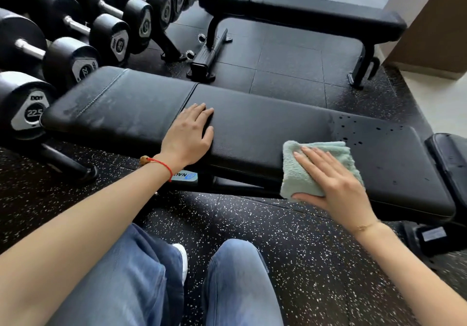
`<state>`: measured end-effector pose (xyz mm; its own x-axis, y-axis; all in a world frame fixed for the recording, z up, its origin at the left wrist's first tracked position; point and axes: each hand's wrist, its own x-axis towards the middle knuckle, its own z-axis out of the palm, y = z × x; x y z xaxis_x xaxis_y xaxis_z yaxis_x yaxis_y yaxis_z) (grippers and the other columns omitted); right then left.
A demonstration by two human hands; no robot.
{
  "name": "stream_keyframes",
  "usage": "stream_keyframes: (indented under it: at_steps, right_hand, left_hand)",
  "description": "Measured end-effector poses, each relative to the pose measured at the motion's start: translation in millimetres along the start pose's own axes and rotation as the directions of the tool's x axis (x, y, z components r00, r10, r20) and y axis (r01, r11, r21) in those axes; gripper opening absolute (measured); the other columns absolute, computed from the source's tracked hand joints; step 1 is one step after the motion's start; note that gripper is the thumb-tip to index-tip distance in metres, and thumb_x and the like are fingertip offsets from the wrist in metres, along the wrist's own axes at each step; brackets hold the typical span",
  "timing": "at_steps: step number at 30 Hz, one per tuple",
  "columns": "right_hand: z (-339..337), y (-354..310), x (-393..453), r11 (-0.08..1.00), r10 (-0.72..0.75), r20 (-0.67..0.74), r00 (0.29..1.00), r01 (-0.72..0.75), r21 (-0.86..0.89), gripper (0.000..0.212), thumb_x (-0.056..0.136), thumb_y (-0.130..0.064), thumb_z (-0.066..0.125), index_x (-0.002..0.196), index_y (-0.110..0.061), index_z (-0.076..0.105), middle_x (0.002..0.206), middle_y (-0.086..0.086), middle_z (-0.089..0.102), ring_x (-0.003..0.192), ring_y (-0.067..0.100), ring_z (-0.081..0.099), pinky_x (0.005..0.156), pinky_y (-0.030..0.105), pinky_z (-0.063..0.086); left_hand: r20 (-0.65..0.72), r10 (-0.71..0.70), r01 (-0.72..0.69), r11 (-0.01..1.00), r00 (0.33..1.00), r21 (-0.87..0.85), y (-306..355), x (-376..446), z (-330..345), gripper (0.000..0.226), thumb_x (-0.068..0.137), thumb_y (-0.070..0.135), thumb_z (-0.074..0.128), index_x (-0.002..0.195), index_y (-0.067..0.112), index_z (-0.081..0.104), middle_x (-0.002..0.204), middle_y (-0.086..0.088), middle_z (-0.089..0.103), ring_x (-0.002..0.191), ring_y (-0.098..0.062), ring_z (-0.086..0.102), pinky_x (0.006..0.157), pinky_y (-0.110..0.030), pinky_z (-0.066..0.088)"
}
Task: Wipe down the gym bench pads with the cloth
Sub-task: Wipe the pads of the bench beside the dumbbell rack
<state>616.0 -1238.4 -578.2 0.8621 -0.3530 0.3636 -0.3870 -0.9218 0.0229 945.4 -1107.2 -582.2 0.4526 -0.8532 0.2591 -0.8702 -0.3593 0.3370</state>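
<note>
- The near bench [252, 128] has two black, smooth leather-like pads set end to end: a short seat pad [121, 108] with a stitched seam across it, and a long back pad [278, 133].
- The seat pad looks dull and streaky; the right end of the back pad carries scattered dark droplets [353, 128].
- The cloth [298, 171] is a pale green terry towel, folded into a thick rectangle, lying on the front edge of the back pad and hanging slightly over it.
- The right hand [333, 184] lies on the cloth with straight fingers flat on top and the thumb tucked under the cloth's lower edge, so it pinches the fold.
- The left hand [189, 136] rests palm down on the back pad just right of the gap between pads, fingers straight and together, holding nothing.
- A red cord bracelet [161, 165] with a wooden bead circles the left wrist; a thin gold chain [364, 227] circles the right.
- A sticker [185, 176] under the bench shows letters, only partly readable.
- Round black dumbbells [75, 34] with metal handles fill a rack; one end cap reads "22.5" [32, 113], another "25".
- A second black flat bench [303, 12] stands behind.
- The floor [290, 237] is black rubber with white flecks; two knees in blue jeans [141, 275] show below.
</note>
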Motion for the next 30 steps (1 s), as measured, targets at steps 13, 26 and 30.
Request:
stream_keyframes:
  at_steps: [13,26,30]
  right_hand:
    - [15,-39,34,0.993,-0.016,0.007,1.0,0.015,0.118,0.075,0.087,-0.067,0.051,0.149,-0.025,0.039,0.154,0.0,0.038,0.143,0.019,0.035,0.118,0.042,0.028]
    - [31,-38,119,0.926,0.088,0.24,0.967,-0.168,0.338,0.065,0.097,-0.056,0.041,0.152,-0.025,0.027,0.161,-0.001,0.021,0.15,0.021,0.012,0.123,0.041,0.002]
    - [1,-21,45,0.908,0.018,0.175,0.984,-0.09,0.409,0.067,0.092,-0.066,0.036,0.149,-0.031,0.034,0.157,-0.008,0.029,0.148,0.011,0.018,0.123,0.036,0.007]
  left_hand:
    - [0.014,0.004,-0.004,1.0,1.0,-0.01,-4,-1,0,0.062,0.09,0.041,0.033,0.146,0.017,0.042,0.155,-0.006,0.037,0.146,-0.023,0.027,0.121,-0.036,0.016]
    - [-0.013,-0.006,0.006,1.0,1.0,-0.01,-2,-1,0,0.06,0.089,0.041,0.035,0.144,0.019,0.045,0.153,-0.004,0.04,0.144,-0.021,0.029,0.121,-0.036,0.02]
    - [-0.001,0.009,-0.009,1.0,1.0,-0.005,-4,-1,0,0.061,0.09,0.041,0.034,0.145,0.017,0.043,0.154,-0.006,0.038,0.145,-0.022,0.027,0.121,-0.036,0.017]
